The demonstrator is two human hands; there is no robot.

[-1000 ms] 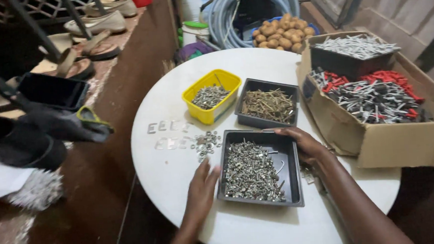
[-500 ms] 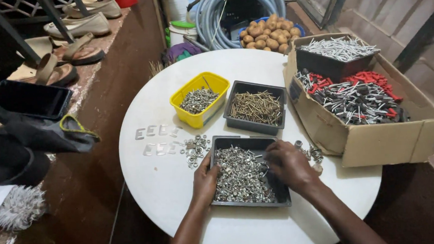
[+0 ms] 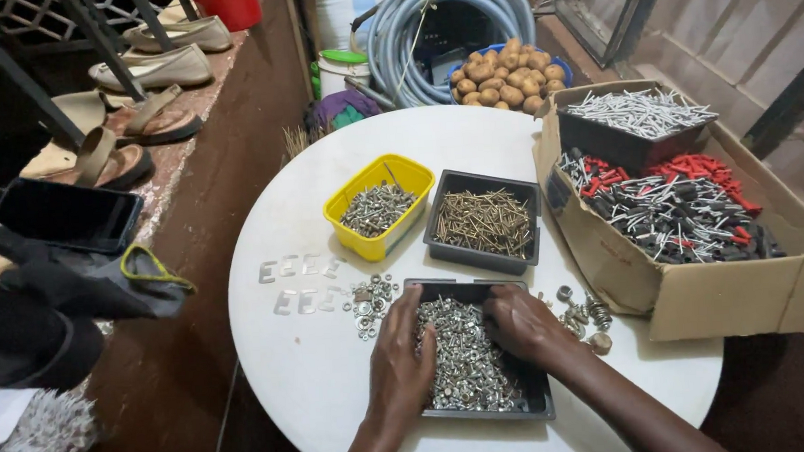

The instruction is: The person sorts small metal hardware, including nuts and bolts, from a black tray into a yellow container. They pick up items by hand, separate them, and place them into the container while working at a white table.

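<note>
Black trays (image 3: 485, 414), seemingly three; two hands (image 3: 400, 368).

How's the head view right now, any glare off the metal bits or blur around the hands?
Head view: sharp and evenly lit; the left hand and right hand show no motion blur; the fasteners in the black tray glint slightly without washing out; the left edge falls into shadow; mild wide-angle bending at the borders.

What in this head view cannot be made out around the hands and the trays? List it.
- Head view: whether the left hand or right hand pinches any piece; the fingers are buried in the silver hardware in the black tray.
- That tray's floor: covered by the hardware and both hands.
- Kind of small parts in the yellow tub: too small to tell.
- Cardboard box: its right side is cut by the frame edge.
</note>
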